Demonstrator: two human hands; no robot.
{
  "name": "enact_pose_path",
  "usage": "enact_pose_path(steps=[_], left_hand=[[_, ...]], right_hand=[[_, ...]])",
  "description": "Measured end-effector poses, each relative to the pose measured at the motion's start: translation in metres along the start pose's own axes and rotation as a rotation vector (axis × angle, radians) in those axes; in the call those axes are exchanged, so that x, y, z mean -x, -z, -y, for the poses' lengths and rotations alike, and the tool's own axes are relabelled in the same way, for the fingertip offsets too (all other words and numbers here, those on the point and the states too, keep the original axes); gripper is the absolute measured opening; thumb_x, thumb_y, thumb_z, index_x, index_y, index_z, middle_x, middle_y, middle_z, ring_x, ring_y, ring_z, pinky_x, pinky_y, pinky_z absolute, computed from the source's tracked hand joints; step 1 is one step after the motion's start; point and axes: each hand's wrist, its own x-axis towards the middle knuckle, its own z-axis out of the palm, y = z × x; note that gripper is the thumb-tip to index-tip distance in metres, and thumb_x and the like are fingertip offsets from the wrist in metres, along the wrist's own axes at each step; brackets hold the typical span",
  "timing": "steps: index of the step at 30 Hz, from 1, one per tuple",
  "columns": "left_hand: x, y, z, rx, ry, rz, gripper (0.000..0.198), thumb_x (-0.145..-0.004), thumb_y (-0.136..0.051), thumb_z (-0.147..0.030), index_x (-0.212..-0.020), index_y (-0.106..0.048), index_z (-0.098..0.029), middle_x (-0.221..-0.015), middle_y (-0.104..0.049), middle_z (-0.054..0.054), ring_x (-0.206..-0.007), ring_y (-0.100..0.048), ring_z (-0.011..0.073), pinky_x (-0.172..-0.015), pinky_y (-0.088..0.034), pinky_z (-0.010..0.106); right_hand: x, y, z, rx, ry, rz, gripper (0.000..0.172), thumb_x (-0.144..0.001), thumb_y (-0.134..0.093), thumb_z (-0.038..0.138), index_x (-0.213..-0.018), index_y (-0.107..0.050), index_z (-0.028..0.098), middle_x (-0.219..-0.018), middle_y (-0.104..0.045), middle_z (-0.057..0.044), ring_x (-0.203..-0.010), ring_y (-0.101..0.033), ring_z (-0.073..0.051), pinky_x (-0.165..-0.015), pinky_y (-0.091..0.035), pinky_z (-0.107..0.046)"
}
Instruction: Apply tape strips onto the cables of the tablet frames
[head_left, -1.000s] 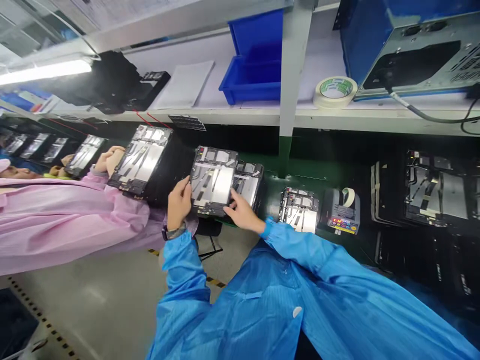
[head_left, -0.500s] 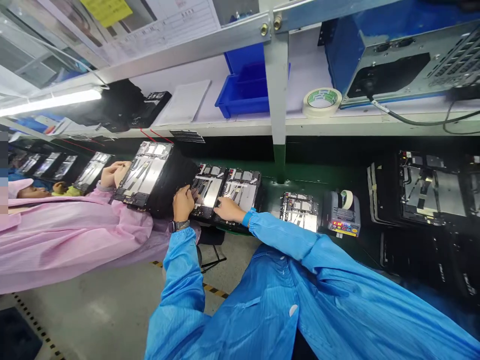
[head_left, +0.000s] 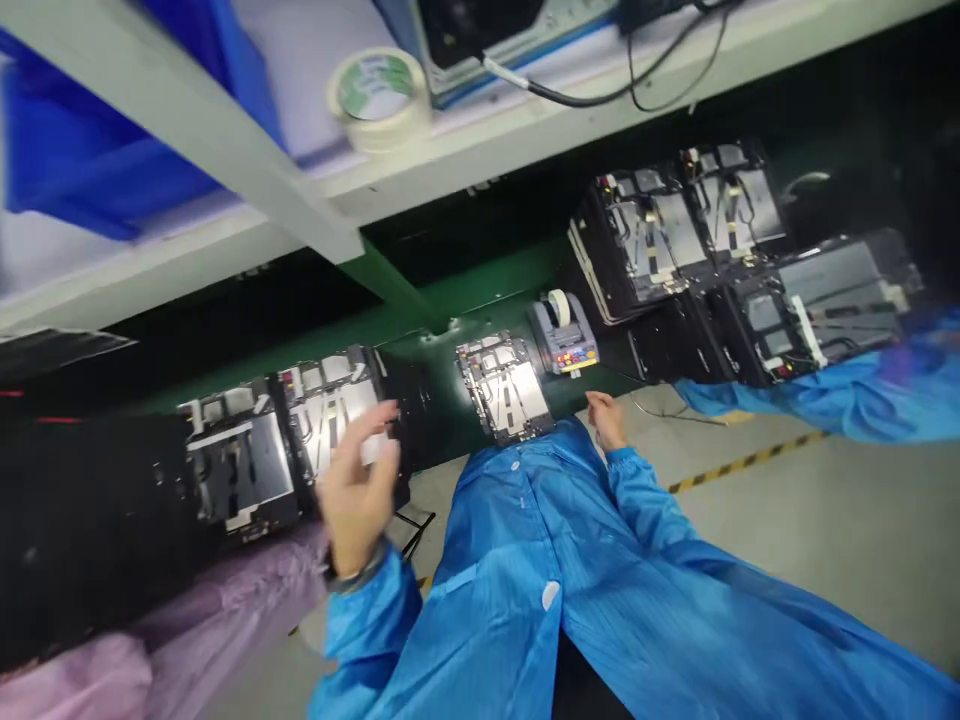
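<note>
1. The desk (head_left: 442, 335), dark with a green edge, runs across the view beneath a white shelf (head_left: 315, 195), and the painted floor (head_left: 840, 560) with its yellow-and-black hazard tape (head_left: 750, 460) lies beyond it
2. A person's blue coat (head_left: 510, 590) fills the lower middle, a pink sleeve (head_left: 210, 620) shows at the lower left, and a stretch of blue cloth (head_left: 832, 395) lies at the right - whose, I cannot tell
3. On the shelf stand a blue plastic bin (head_left: 82, 130), a metal instrument box (head_left: 510, 30) with its cable, and a roll of masking tape (head_left: 379, 100)
4. Six open tablet frames sit on the desk: two side by side on the left (head_left: 334, 420), one alone (head_left: 504, 385) in the middle, and three on black mats at the right (head_left: 821, 300)
5. A tape dispenser (head_left: 562, 335) stands between the lone frame and the right group
6. The left hand (head_left: 356, 495), blurred, has its fingers spread and grips nothing, held up in front of the second frame from the left - touching or not, I cannot tell
7. The right hand (head_left: 606, 420) hangs loosely curled and empty just beside the desk edge, near the tape dispenser
</note>
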Motion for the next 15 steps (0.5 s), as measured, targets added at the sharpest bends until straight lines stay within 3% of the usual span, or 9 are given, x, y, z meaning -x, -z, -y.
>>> enact_pose_path(steps=[1, 2, 5, 7, 9, 11, 15], left_hand=[[0.002, -0.035, -0.006, 0.104, -0.069, 0.174, 0.035, -0.100, -0.059, -0.042, -0.132, -0.066, -0.054, -0.140, -0.068, -0.010, -0.132, -0.066, 0.0267, -0.113, -0.057, 0.054], [0.003, -0.070, -0.004, 0.156, -0.104, 0.254, 0.033, -0.100, -0.061, -0.039, -0.131, -0.068, -0.048, -0.140, -0.068, -0.005, -0.133, -0.065, 0.0266, -0.109, -0.059, 0.051], [-0.002, -0.159, 0.036, 0.123, -0.108, 0.205, 0.033, -0.099, -0.062, -0.035, -0.132, -0.068, -0.033, -0.142, -0.064, 0.009, -0.137, -0.060, 0.0288, -0.113, -0.054, 0.051], [-0.008, -0.195, 0.076, 0.058, -0.063, 0.154, 0.030, -0.099, -0.061, -0.033, -0.127, -0.068, -0.026, -0.139, -0.062, 0.014, -0.137, -0.058, 0.0300, -0.113, -0.052, 0.050], [-0.013, -0.212, 0.109, 0.020, -0.025, 0.128, 0.029, -0.098, -0.061, -0.031, -0.125, -0.067, -0.023, -0.137, -0.061, 0.016, -0.136, -0.058, 0.0297, -0.113, -0.052, 0.048], [-0.017, -0.217, 0.129, 0.011, -0.004, 0.120, 0.028, -0.098, -0.062, -0.030, -0.125, -0.066, -0.023, -0.137, -0.060, 0.016, -0.135, -0.058, 0.0293, -0.112, -0.051, 0.047], [-0.020, -0.220, 0.139, 0.012, 0.018, 0.108, 0.028, -0.096, -0.062, -0.028, -0.123, -0.066, -0.022, -0.137, -0.058, 0.017, -0.135, -0.056, 0.0303, -0.115, -0.048, 0.049]], right_hand=[[-0.011, 0.000, -0.009, -0.021, -0.013, -0.037, 0.023, -0.082, -0.075, 0.043, -0.074, -0.063, 0.025, -0.052, -0.048, 0.006, -0.043, -0.035, -0.010, -0.039, -0.026, -0.024], [-0.020, -0.003, -0.016, -0.042, -0.023, -0.066, 0.023, -0.083, -0.075, 0.042, -0.075, -0.063, 0.024, -0.055, -0.051, 0.006, -0.043, -0.036, -0.009, -0.040, -0.028, -0.023], [-0.037, -0.023, -0.026, -0.136, -0.036, -0.105, 0.026, -0.082, -0.078, 0.042, -0.081, -0.063, 0.021, -0.062, -0.057, 0.005, -0.046, -0.041, -0.007, -0.041, -0.032, -0.020], [-0.043, -0.034, -0.026, -0.224, -0.037, -0.090, 0.023, -0.082, -0.078, 0.038, -0.084, -0.065, 0.019, -0.064, -0.058, 0.005, -0.046, -0.042, -0.006, -0.041, -0.032, -0.019], [-0.047, -0.042, -0.026, -0.294, -0.040, -0.081, 0.016, -0.083, -0.075, 0.030, -0.085, -0.066, 0.017, -0.063, -0.059, 0.005, -0.046, -0.042, -0.006, -0.041, -0.031, -0.018], [-0.049, -0.046, -0.026, -0.323, -0.050, -0.107, 0.009, -0.084, -0.072, 0.024, -0.084, -0.067, 0.016, -0.060, -0.056, 0.007, -0.046, -0.042, -0.006, -0.041, -0.031, -0.018], [-0.046, -0.050, -0.032, -0.346, -0.055, -0.206, 0.005, -0.084, -0.069, 0.020, -0.087, -0.067, 0.016, -0.058, -0.052, 0.009, -0.047, -0.041, -0.006, -0.041, -0.032, -0.017]])
